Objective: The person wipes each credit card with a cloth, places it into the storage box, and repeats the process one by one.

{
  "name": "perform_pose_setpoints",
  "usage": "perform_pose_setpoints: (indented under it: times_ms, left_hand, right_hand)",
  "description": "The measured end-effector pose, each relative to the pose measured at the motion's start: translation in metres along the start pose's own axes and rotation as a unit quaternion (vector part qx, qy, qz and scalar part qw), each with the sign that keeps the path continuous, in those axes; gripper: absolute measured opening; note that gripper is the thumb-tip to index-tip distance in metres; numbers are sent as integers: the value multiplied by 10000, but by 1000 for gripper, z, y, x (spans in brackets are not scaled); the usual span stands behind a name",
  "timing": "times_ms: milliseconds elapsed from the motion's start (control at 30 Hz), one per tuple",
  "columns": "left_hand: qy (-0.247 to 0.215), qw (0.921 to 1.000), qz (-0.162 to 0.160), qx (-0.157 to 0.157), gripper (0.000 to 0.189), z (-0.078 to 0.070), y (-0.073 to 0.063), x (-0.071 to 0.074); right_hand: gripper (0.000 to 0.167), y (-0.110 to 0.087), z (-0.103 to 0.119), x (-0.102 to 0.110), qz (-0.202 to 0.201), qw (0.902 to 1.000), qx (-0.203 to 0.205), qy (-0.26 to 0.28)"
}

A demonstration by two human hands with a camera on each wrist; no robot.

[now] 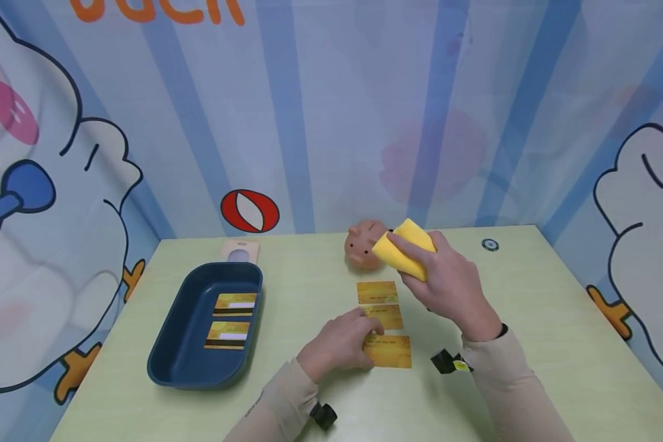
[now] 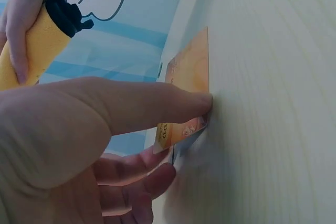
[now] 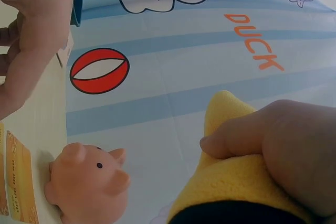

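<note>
My left hand [image 1: 342, 344] is at the left end of the nearest gold card [image 1: 392, 353], pinching its edges with thumb and fingers. In the left wrist view, that card [image 2: 190, 69] seems slightly tilted off the table. Just beyond it lie a second gold card [image 1: 385, 317] and a third [image 1: 377, 293], roughly in a column. My right hand [image 1: 453, 288] grips a fuzzy yellow roll-shaped thing [image 1: 406, 248] above the table. The left wrist view shows a black end [image 2: 64, 17] on it; its exact kind is unclear. Close behind stands a pink piggy bank [image 1: 364, 245], partly covered.
Left of my hands, a dark blue tray [image 1: 162, 344] holds two gold cards [image 1: 234, 305] with dark stripes showing. Behind it is a pale flat box [image 1: 240, 250], partly hidden. A small round chip [image 1: 490, 245] lies at the back right. A patterned curtain borders the table's back.
</note>
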State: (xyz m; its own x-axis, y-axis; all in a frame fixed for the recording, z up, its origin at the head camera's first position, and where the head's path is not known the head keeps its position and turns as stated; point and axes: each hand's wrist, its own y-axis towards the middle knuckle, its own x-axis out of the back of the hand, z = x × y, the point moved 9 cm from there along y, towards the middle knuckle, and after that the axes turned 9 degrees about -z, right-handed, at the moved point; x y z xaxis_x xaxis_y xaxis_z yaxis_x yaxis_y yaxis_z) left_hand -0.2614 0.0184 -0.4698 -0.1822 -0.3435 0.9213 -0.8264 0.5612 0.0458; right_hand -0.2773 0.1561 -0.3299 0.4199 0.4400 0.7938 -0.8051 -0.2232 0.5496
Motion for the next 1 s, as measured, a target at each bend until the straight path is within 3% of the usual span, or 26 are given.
perform_pose_setpoints:
  times_ms: [167,300,433,600,700,867,1000]
  left_hand:
    - [-276,9995,80,-134,50,1,1,-3]
    - [-1128,9928,182,-351,50,1,3,-6]
    - [-2342,9710,445,-191,54,6,4,-7]
    - [-3251,9447,437,-58,57,10,4,5]
    - [-3597,9327,264,-16,58,14,6,17]
    - [-3808,9239,-352,108,58,27,12,38]
    - [-4221,9027,-767,327,58,38,14,50]
  right_hand:
    - [61,-2,-1,0,-1,10000,15,-2]
    - [61,-3,-1,-1,-25,10000,37,-23]
    - [62,-3,-1,-1,-62,10000,39,-20]
    - [62,-3,-1,-1,-84,10000,43,-32]
    - [62,-2,0,-1,-84,9999,68,-28]
    - [62,-2,3,-2,-73,9999,116,26]
    - [63,-2,7,-5,-75,9997,209,46]
